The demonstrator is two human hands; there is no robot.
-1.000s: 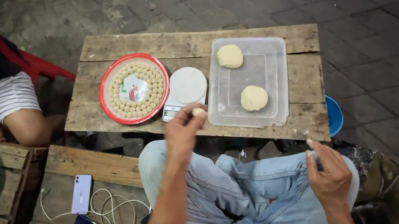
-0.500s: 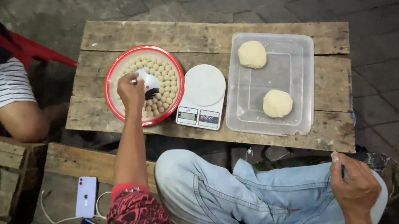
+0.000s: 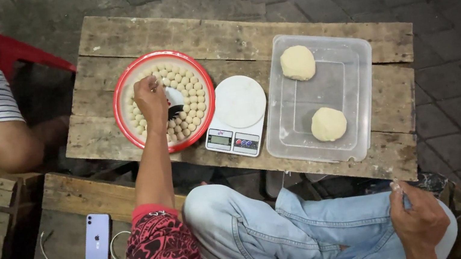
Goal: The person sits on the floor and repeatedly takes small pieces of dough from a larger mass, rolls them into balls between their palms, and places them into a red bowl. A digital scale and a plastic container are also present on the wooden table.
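Red-rimmed plate [image 3: 125, 84] of dough balls, round, flat, left hand [image 3: 151, 97] over it, grip unclear

I see my left hand [image 3: 151, 99] over the red-rimmed round plate [image 3: 123, 84], fingers [image 3: 153, 85] curled down among the small pale dough balls [image 3: 192, 95]. My right hand [image 3: 417, 220] rests on my denim-clad knee [image 3: 318, 226], well away from the wooden plank tabletop [image 3: 216, 34].

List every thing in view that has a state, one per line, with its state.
left hand: over the red-rimmed plate, fingers among the dough balls
right hand: resting on the knee, away from the table
red-rimmed plate: nearly full of small dough balls
kitchen scale: platform bare
clear plastic tray: holds two dough lumps
phone: face down, cable beside it
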